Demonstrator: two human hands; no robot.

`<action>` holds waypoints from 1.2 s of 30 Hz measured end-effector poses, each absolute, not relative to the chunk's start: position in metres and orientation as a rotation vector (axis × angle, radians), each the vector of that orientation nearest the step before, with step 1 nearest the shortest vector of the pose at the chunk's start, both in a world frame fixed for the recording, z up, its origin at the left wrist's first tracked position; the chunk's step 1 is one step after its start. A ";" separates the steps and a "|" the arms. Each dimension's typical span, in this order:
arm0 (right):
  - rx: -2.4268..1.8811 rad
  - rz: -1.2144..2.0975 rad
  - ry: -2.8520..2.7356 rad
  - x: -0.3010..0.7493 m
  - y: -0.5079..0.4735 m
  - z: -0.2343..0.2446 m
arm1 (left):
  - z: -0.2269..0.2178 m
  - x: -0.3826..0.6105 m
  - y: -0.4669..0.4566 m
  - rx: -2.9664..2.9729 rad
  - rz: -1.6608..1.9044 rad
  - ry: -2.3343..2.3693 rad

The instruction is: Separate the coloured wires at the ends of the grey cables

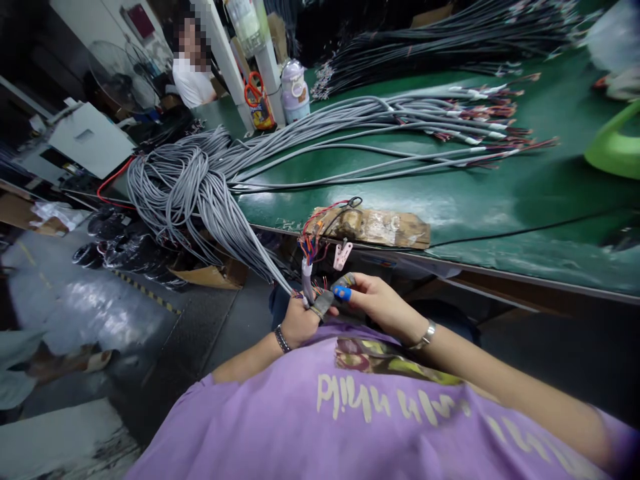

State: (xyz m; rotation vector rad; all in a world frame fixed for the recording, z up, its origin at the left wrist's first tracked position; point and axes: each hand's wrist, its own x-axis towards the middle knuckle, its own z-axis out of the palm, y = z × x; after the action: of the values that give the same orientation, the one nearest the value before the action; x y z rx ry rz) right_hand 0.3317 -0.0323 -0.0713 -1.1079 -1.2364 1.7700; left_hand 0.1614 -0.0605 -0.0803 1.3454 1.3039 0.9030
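Note:
My left hand point(300, 320), a grey cover on its thumb, is closed round the end of a grey cable point(287, 285) near my waist. Thin coloured wires point(321, 287) stick up by that thumb. My right hand point(383, 303) is just to the right, thumb and forefinger pinched together in blue and grey covers; whatever lies between them is too small to make out. Directly beyond my hands, a fixture at the table edge carries a cluster of coloured wires point(309, 247) above a white-wrapped stem. A pink clip point(343, 255) hangs beside it.
Long grey cables point(200, 167) are heaped across the green table point(500, 220) and droop over its edge. A taped cardboard piece point(385, 227) lies at the front edge. Black cables point(425, 50), orange-handled scissors point(254, 90) and a bottle point(295, 92) are behind. Another person point(193, 80) is beyond.

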 end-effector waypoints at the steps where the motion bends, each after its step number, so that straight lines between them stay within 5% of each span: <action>1: -1.115 1.762 -1.238 0.332 -0.032 -0.072 | -0.080 0.162 -0.061 1.340 0.912 1.311; 22: -1.160 1.647 -1.199 0.332 -0.032 -0.074 | -0.077 0.160 -0.060 1.237 0.931 1.243; 36: -1.037 1.892 -1.181 0.323 -0.024 -0.066 | -0.075 0.157 -0.056 1.342 0.845 1.162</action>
State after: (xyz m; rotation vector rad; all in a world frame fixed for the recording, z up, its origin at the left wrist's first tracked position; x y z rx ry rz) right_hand 0.3233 -0.0237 -0.0657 -1.0373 -1.1808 1.8924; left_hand 0.1568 -0.0562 -0.0745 1.3424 1.1615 0.8454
